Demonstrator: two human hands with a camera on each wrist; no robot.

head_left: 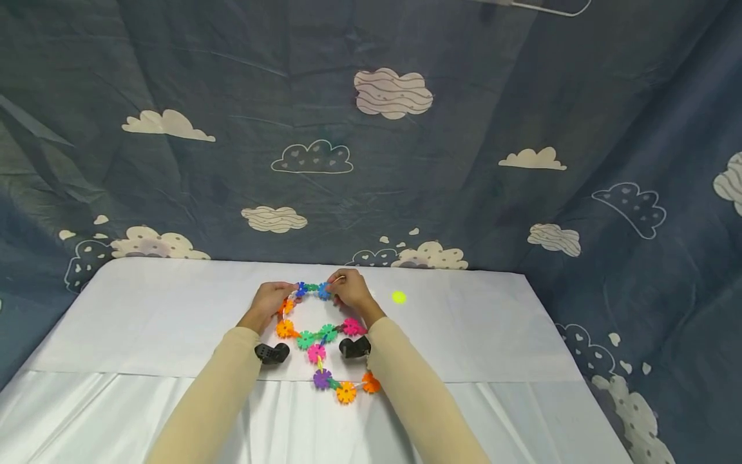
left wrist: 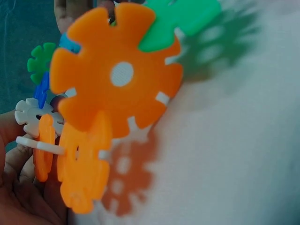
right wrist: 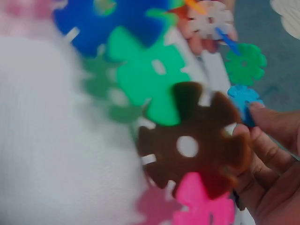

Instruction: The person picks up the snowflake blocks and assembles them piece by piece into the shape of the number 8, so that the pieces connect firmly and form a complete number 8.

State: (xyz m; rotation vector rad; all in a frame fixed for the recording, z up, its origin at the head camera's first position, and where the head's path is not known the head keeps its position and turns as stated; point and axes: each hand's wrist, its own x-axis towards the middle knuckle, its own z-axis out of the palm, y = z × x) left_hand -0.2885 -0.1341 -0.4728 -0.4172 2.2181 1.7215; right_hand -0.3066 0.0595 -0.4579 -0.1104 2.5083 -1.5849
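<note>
A chain of coloured flower-shaped interlocking discs lies in a loop on the white cloth, with a second string of discs trailing toward the front. At the loop's far left my left hand (head_left: 270, 299) holds the chain by a white disc (left wrist: 28, 112), next to a blue one (left wrist: 43, 91). My right hand (head_left: 352, 290) pinches a light-blue disc (right wrist: 243, 97) between thumb and fingers. A green disc (right wrist: 253, 58) joins the chain between the hands. Orange discs (left wrist: 89, 61) run down the left side; a brown disc (right wrist: 215, 136) and a pink disc (right wrist: 206, 211) are on the right.
A loose yellow disc (head_left: 399, 297) lies on the white cloth (head_left: 464, 328), right of my right hand. Purple (head_left: 321, 379) and orange (head_left: 346, 392) discs sit at the front of the trailing string. Behind the table hangs a dark curtain (head_left: 232, 180) with cloud prints.
</note>
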